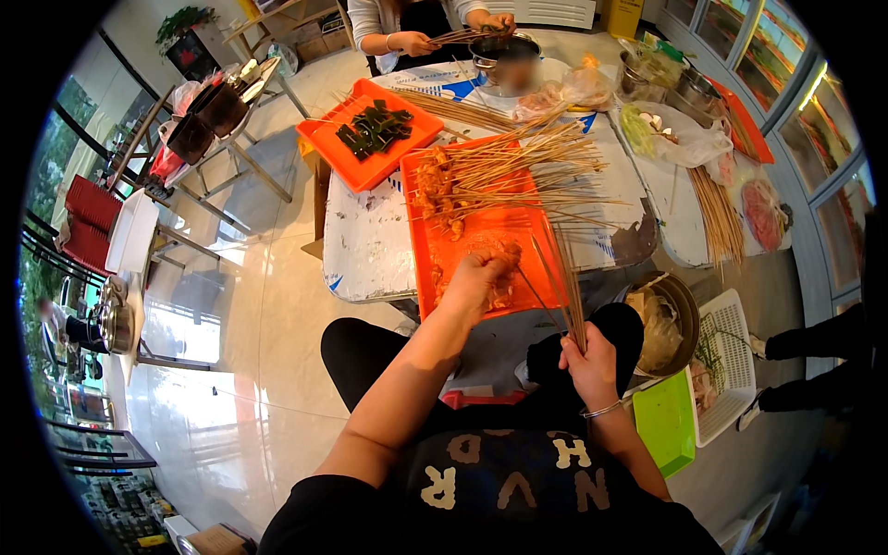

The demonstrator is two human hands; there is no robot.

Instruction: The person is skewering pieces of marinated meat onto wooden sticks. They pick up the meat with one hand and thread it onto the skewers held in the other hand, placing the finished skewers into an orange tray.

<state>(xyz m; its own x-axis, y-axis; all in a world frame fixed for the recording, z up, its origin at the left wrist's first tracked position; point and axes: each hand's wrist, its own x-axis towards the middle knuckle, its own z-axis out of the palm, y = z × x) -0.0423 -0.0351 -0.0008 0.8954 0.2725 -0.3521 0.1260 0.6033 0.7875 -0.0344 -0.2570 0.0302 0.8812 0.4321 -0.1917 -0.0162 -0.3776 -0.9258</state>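
Observation:
My left hand (479, 277) pinches a piece of marinated meat (513, 251) over the near part of an orange-red plastic tray (409, 229). My right hand (590, 361) grips a bundle of bamboo skewers (570, 291), their upper ends fanned toward the tray. One skewer (538, 295) slants apart from the bundle up to the meat; whether its tip has pierced it I cannot tell. Loose meat in wet sauce (496, 298) lies beneath my left hand. Farther back in the tray, loaded meat skewers (436, 182) are piled, their bare sticks pointing right.
A second orange tray (361, 177) holds cut dark green pieces (374, 130). Across the table (368, 263) a person (416, 43) holds skewers over a metal pot (485, 59). On the right are loose skewers (714, 215), plastic bags (683, 142), a bin (683, 305) and a white basket (739, 361).

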